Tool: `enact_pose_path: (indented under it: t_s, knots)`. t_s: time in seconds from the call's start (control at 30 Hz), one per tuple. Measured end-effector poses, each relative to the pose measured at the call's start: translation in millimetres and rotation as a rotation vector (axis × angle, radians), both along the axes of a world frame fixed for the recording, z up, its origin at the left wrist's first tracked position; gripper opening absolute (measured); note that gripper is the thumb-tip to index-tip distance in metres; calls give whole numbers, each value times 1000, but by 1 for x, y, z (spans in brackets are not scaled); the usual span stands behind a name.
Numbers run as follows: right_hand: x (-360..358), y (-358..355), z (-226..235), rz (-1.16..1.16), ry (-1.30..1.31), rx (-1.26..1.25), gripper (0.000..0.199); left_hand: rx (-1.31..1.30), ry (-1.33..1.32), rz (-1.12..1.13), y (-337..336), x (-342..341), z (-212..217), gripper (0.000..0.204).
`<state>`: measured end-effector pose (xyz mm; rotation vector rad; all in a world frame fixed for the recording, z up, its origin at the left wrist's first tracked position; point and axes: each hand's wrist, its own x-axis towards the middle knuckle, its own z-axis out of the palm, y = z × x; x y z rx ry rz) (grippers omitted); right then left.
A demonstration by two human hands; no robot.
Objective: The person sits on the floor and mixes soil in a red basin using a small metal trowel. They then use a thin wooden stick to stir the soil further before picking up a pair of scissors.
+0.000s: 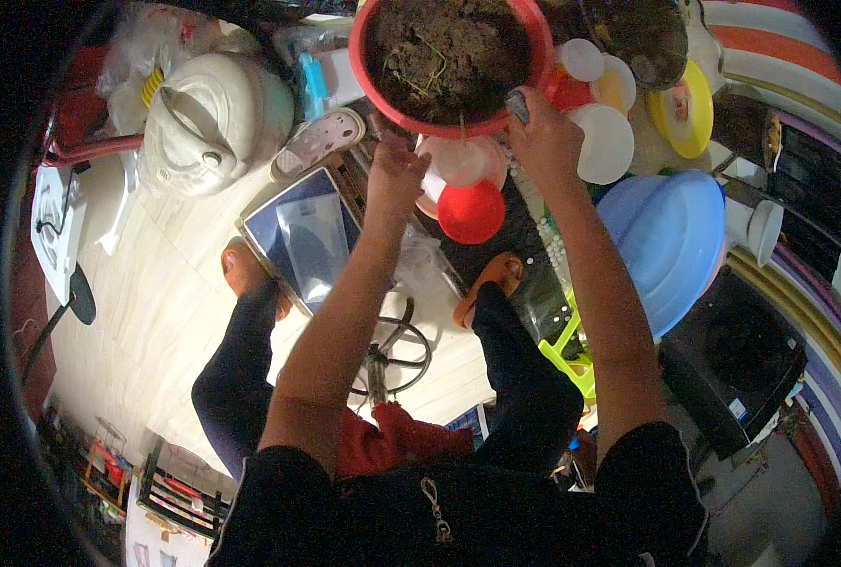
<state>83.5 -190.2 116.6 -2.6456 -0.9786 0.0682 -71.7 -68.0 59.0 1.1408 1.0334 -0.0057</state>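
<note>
Two bare hands meet at the near side of the red basin, which is at the far side of the person and full of clumped soil. The right hand looks closed on the basin's near-right rim, a small grey piece showing at its fingertips. The left hand is half curled just below the near-left rim; whether it grips anything, I cannot tell. Uneven support could tip the basin toward the person and spill soil over the pale cup and red cup, which crowd its near edge; the left wrist could also knock them. Right of the basin, white lids and a yellow lid hem in the right hand, with a blue tub nearer the person. Left of it are a patterned clog and a bulky white jug.
</note>
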Motion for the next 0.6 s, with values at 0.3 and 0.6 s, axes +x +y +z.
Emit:
enact_pose_path:
  t_s: [0.3,0.6]
  knots:
    - [20,19,22,16,6,-273,35,1124,-173,-622,-21,49,9,19]
    - [45,-9,59,-56,286,111,24,888,-122,-748,20,53,43,16]
